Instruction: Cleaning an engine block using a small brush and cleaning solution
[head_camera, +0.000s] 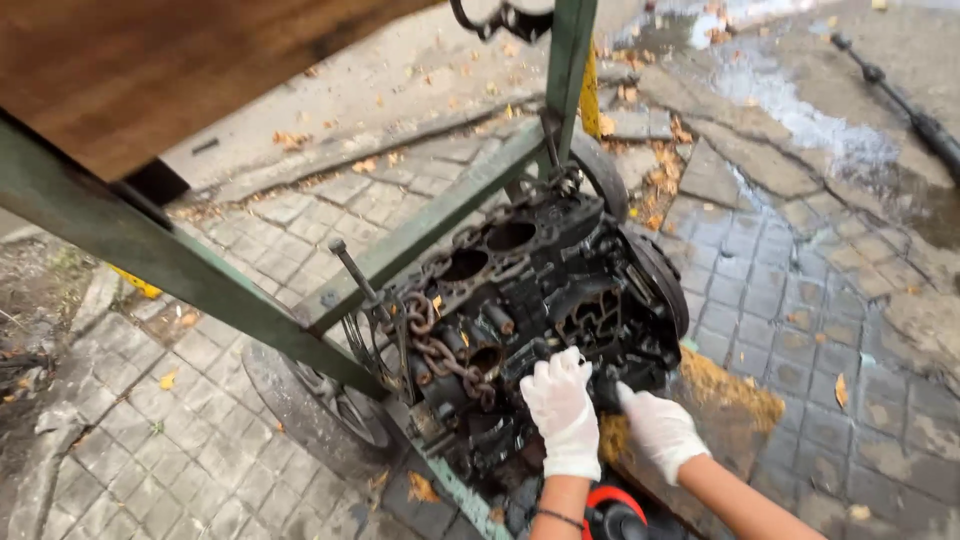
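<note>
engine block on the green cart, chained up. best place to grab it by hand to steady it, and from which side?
Probably the near end face of the engine block, from the person's side. Both gloved hands, left hand and right hand, already rest there. Its ribs and recesses give finger holds; the rusty chain crosses the bored top deck, and the green frame blocks the far side.

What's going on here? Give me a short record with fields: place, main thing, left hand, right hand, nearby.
Place: outdoors, wet paving stones with dry leaves
Main thing: grimy black engine block on a green metal frame, rusty chain around it
Left hand: white glove, pressed on the block's lower front
Right hand: white glove, grip on a dark part at the block's lower edge
Nearby: wheel beneath the frame
</note>
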